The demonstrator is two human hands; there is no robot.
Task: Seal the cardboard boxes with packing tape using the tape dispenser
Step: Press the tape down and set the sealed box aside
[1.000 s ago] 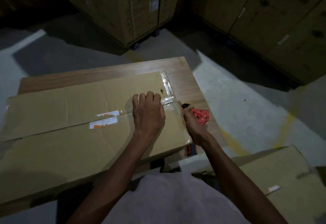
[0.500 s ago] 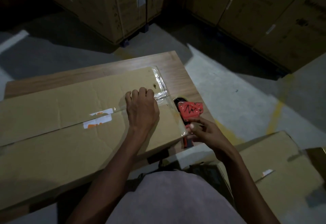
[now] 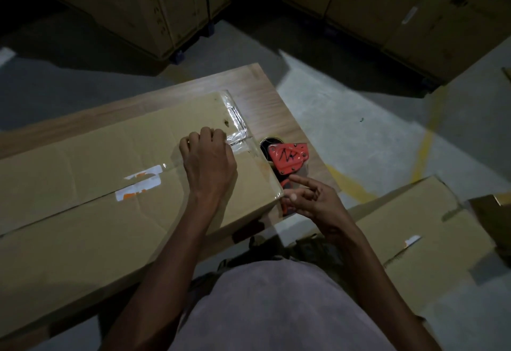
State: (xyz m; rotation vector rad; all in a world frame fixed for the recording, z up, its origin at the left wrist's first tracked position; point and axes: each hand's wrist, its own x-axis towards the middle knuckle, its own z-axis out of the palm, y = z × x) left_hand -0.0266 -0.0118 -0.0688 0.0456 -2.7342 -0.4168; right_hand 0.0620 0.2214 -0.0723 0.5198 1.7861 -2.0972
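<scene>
Left hand (image 3: 208,165) presses taped box (image 3: 91,207) — flaps closed.

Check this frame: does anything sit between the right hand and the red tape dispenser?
Nothing visible does. The right hand is right beside the red tape dispenser, which sits on the wooden table against the cardboard box end; its fingers reach toward the dispenser's lower part. The left hand presses the box top.

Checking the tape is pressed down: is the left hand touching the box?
Touching. The head view shows the left hand resting knuckles-down on the box top.
</scene>
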